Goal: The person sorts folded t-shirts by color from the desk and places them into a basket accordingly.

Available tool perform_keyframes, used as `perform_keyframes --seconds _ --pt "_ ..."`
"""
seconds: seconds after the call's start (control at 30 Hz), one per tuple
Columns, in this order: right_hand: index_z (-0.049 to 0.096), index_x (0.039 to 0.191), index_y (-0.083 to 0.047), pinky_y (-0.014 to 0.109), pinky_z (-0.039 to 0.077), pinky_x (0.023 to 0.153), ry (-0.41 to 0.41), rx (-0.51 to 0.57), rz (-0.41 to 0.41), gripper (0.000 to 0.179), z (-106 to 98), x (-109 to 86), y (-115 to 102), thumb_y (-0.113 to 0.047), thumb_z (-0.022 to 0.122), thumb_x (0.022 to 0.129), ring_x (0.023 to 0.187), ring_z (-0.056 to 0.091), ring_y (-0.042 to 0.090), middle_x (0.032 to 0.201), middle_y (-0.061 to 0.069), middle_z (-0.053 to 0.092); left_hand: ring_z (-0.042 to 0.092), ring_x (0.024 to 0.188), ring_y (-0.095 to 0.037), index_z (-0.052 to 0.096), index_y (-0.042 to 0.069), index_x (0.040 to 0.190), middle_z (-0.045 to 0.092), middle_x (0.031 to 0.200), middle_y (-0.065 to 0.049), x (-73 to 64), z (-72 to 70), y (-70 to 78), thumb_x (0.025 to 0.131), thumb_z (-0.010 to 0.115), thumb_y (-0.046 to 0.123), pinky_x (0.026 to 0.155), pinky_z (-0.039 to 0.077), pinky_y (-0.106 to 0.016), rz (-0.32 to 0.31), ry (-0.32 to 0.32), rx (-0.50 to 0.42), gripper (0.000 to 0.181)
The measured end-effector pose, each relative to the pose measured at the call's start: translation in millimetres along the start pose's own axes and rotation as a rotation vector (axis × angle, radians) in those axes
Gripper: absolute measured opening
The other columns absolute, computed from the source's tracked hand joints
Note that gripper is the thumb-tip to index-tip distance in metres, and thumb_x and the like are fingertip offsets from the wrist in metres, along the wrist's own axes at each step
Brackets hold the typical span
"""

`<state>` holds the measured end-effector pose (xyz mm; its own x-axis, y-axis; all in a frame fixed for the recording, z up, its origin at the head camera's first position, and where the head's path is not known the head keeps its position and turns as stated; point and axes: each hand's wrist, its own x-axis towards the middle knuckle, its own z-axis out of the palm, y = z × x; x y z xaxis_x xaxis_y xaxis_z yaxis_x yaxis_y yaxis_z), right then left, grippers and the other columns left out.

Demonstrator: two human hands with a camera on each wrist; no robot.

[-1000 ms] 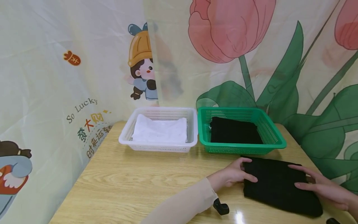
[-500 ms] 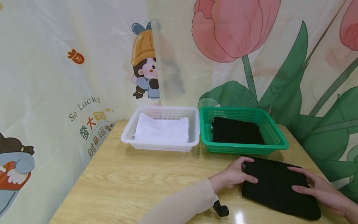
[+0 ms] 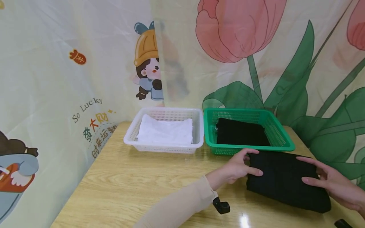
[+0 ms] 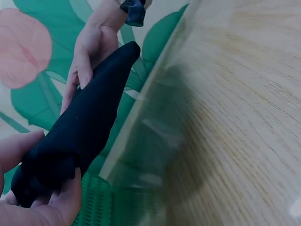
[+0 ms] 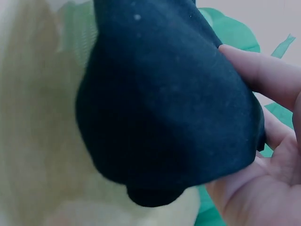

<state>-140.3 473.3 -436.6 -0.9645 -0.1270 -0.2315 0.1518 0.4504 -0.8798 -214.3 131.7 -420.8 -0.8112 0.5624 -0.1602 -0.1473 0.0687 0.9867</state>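
A folded black cloth (image 3: 285, 180) is held just above the table in front of the green basket. My left hand (image 3: 239, 166) grips its left end, thumb on top and other fingers curled under the edge, as the left wrist view shows. At the cloth's right end, my right hand (image 3: 332, 182) pinches it between thumb and fingers. In the right wrist view the black cloth (image 5: 164, 108) bulges, with a small flap hanging from its lower edge. Inside the green basket (image 3: 285, 144) lies another folded black cloth (image 3: 240, 133).
A white basket (image 3: 129, 137) with folded white cloth (image 3: 165, 131) stands left of the green one, almost touching it. Both sit at the back of the wooden table (image 3: 137, 183), before a printed curtain (image 3: 182, 63). Dark wrist mounts (image 3: 220, 205) hang under the wrists.
Both hands have raised the black cloth off the table and moved it slightly toward the green basket; its far edge now overlaps the basket's front in view. The baskets have stayed put.
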Motion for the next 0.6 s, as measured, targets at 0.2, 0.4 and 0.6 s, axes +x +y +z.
perform_keyframes --seconds 0.2,0.4,0.6 --pt "0.014 0.170 -0.041 0.073 0.033 0.104 0.020 -0.110 -0.018 0.076 -12 -3.3 -20 -0.024 0.059 0.111 0.155 -0.001 0.051 0.174 0.017 -0.022 0.066 0.088 -0.018 0.066 0.035 0.131 0.057 0.117 0.002 -7.9 -5.2 15.9 0.088 0.082 -0.008 0.084 0.061 -0.040 0.013 -0.049 -0.099 0.063" --pt "0.017 0.170 -0.037 0.017 0.047 0.084 0.035 -0.162 -0.116 0.074 -22 6.5 -43 -0.019 0.058 0.112 0.119 0.037 -0.023 0.161 -0.012 0.023 0.067 0.092 -0.016 0.063 0.036 0.136 0.057 0.120 0.002 -9.7 -22.9 37.5 0.090 0.081 -0.004 0.087 0.060 -0.035 0.090 -0.079 -0.125 0.063" --pt "0.017 0.171 -0.035 0.017 0.048 0.089 0.022 -0.082 -0.173 0.072 -18 31.2 -67 -0.015 0.055 0.113 0.126 0.038 -0.019 0.161 -0.011 0.021 0.062 0.104 -0.018 0.064 0.035 0.138 0.054 0.129 0.001 5.2 -46.2 47.1 0.091 0.082 -0.001 0.093 0.059 -0.042 0.104 -0.037 -0.137 0.063"
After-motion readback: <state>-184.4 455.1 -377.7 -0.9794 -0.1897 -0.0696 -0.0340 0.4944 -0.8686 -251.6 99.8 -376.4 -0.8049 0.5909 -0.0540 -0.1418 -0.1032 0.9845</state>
